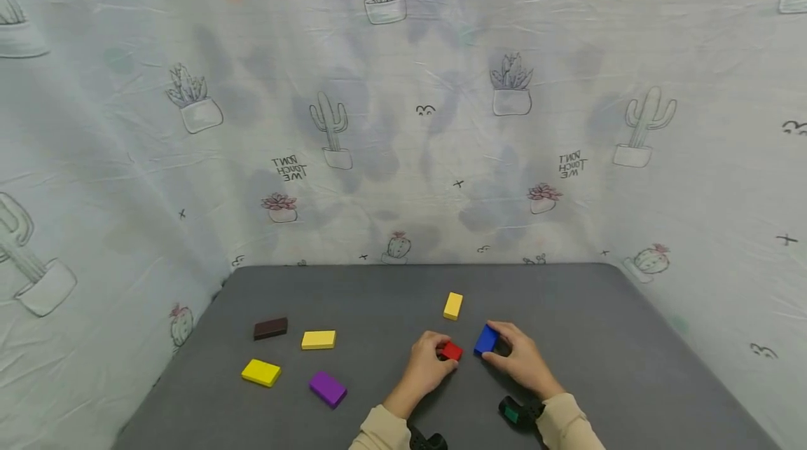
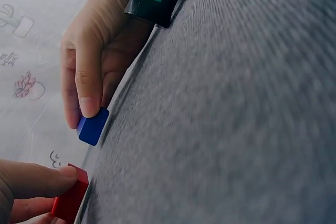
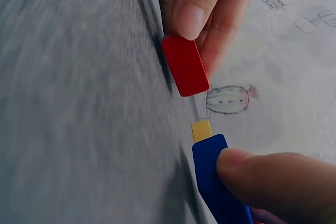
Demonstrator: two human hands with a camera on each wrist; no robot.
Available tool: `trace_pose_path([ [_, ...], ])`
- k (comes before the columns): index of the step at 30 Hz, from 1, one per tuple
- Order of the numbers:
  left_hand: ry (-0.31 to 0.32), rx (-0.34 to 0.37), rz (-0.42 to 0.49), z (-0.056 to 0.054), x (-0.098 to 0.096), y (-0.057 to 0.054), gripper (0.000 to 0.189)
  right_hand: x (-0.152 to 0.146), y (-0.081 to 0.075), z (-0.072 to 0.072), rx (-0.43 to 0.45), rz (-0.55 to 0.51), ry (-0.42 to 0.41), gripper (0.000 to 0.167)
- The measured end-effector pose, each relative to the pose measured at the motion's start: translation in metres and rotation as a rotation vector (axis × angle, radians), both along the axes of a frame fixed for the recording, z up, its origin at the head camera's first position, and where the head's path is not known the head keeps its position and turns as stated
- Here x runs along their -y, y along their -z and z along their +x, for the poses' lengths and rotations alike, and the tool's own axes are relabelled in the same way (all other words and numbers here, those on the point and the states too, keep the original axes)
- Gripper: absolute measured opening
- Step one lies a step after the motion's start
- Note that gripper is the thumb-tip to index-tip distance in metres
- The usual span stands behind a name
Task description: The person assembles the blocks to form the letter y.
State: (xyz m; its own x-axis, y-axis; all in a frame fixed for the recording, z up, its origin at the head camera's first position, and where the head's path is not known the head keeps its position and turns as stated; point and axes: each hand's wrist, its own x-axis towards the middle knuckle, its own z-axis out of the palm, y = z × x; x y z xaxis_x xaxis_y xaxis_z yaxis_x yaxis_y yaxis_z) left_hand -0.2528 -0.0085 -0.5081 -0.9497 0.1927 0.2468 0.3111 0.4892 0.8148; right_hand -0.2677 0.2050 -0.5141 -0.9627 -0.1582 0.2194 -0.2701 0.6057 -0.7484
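Note:
Between thumb and fingers my left hand [image 1: 426, 366] pinches a red block [image 1: 451, 351], whose smooth end face shows in the right wrist view. To its right, my right hand [image 1: 520, 359] grips a blue block [image 1: 486, 340] by its sides, thumb on the near side. A short gap parts the two blocks, both held low over the grey table. Just beyond them lies a yellow block [image 1: 452, 305], which also peeks out behind the blue block [image 3: 220, 177] in the right wrist view.
Left on the grey table [image 1: 378, 296] lie a dark brown block [image 1: 270, 329], a yellow block [image 1: 318, 340], a brighter yellow block [image 1: 261, 373] and a purple block [image 1: 328, 390]. A cactus-print cloth [image 1: 403, 134] hangs behind and along both sides.

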Motion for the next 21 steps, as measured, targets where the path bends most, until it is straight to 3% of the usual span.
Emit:
trace_pose_path([
  [9,-0.014,-0.019,-0.026,0.0,0.01,0.002,0.038,0.018,0.002,-0.007,-0.006,0.014,-0.024,0.063],
  [21,-0.018,0.007,-0.015,-0.002,0.018,0.001,0.039,0.04,0.001,-0.017,-0.061,0.045,-0.062,0.06],
])
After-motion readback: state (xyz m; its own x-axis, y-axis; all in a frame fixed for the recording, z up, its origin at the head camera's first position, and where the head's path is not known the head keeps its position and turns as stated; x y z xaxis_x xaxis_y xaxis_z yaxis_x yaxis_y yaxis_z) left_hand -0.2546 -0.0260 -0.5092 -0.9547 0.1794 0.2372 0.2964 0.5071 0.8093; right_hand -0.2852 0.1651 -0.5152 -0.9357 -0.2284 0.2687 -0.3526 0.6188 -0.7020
